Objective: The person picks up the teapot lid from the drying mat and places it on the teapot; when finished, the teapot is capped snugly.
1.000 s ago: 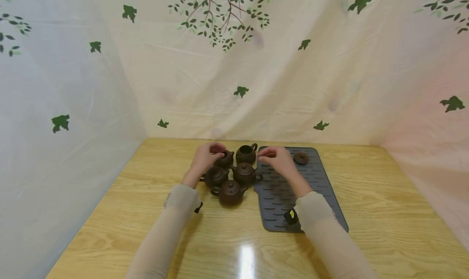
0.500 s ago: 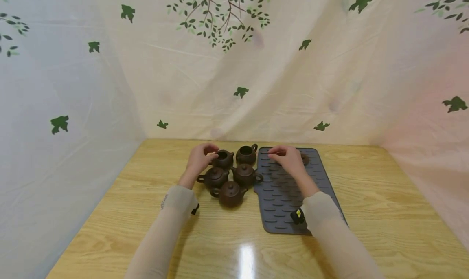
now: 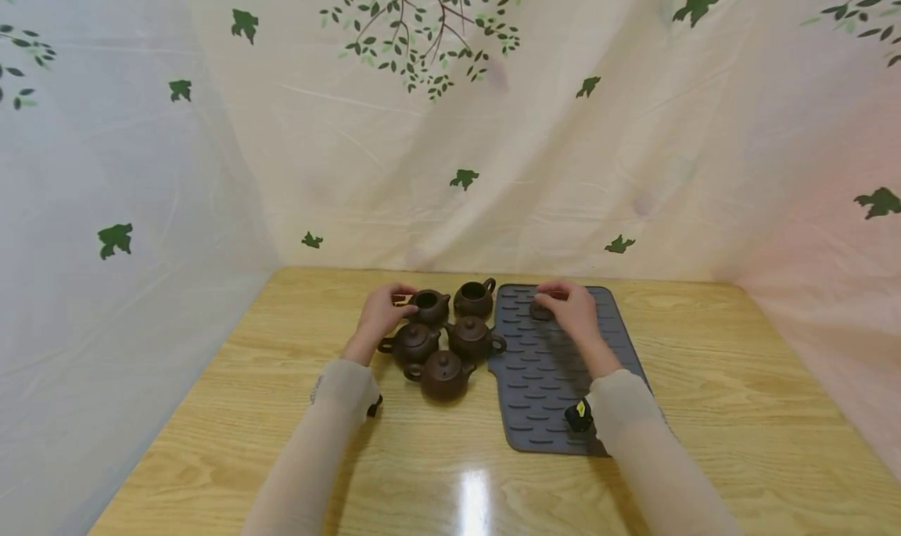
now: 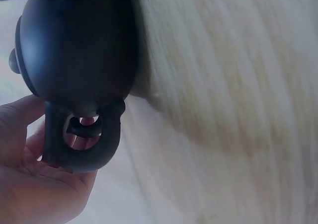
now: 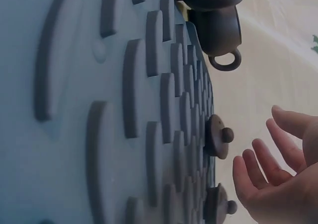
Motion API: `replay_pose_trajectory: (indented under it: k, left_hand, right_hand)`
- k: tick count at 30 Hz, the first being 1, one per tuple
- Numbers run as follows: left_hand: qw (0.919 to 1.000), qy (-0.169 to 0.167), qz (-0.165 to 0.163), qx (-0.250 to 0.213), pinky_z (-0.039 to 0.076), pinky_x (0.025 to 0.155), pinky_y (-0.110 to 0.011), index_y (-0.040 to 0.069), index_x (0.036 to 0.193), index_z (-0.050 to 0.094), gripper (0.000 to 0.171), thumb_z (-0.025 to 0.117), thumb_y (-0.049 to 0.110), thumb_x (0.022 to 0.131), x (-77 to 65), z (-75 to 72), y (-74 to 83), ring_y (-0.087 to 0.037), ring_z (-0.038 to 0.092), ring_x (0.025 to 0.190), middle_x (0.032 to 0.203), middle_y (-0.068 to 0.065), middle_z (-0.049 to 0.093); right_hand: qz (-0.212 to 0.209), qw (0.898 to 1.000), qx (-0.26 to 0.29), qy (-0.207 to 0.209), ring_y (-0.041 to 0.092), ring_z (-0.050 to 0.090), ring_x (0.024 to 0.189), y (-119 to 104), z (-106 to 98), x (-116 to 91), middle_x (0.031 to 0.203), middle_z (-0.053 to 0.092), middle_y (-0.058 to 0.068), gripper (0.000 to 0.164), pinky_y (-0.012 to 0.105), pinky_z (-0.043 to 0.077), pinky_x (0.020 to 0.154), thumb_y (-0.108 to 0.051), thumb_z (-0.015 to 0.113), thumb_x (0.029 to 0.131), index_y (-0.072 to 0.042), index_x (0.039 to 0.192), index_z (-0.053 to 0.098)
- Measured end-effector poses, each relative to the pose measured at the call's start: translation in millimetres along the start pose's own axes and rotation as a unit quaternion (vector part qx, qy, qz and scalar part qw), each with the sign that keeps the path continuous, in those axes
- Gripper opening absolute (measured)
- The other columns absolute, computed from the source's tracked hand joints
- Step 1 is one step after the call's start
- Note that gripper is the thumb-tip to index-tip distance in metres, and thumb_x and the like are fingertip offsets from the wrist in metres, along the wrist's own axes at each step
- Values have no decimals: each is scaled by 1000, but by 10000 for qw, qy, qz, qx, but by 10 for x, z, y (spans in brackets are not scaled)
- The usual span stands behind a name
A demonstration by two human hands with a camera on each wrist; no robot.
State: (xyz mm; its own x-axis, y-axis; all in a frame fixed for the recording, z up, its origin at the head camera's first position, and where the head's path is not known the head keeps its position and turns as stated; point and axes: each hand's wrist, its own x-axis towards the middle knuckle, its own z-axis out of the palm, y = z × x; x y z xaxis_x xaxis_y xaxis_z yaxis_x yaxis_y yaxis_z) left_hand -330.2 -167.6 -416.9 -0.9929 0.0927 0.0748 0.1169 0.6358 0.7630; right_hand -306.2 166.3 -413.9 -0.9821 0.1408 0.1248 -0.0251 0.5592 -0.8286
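Observation:
My left hand [image 3: 382, 314] is at the left side of a lidless dark brown teapot [image 3: 429, 307], thumb and fingers pinching it near its handle. In the left wrist view, a lidded teapot [image 4: 79, 50] partly hides the left hand [image 4: 42, 184]. My right hand [image 3: 573, 311] hovers over the grey ridged mat [image 3: 528, 411], fingers loosely bent, near a small round lid [image 3: 540, 311]. The right wrist view shows that lid [image 5: 216, 136] and a second lid [image 5: 216, 204] lying on the mat, knobs up, with the right hand [image 5: 283, 174] apart from both.
Behind stands another lidless teapot [image 3: 473, 297]. Three lidded teapots cluster in front: one at left [image 3: 415, 342], another at right [image 3: 470, 336] by the mat's edge, and a third nearest [image 3: 445, 375]. A patterned cloth [image 3: 387, 168] hangs behind the wooden table [image 3: 211, 411].
My right hand has moved right over the mat, and a lid now shows below its fingertips. The lid seen farther right is now hidden behind that hand. My left hand has shifted slightly left.

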Motion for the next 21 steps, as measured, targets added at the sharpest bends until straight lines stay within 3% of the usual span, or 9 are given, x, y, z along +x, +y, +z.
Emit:
replay_pose_trajectory:
  k: [9,21]
  left_hand:
    - [9994,9,-236,-262,57,92,-43,5,120,70,31,73,11,90,10,5,-44,-33,67,113,122,-17,70]
    - [9986,135,-313,-408,54,96,-44,3,111,73,23,75,10,89,26,5,-87,-33,68,111,117,-17,73]
  right_hand:
    - [674,9969,152,-364,38,57,124,152,46,60,133,63,22,35,50,49,101,-20,65,97,-2,127,66]
    - [704,9967,-168,-359,41,57,120,202,82,133,129,64,25,31,52,48,100,-12,62,98,2,125,66]
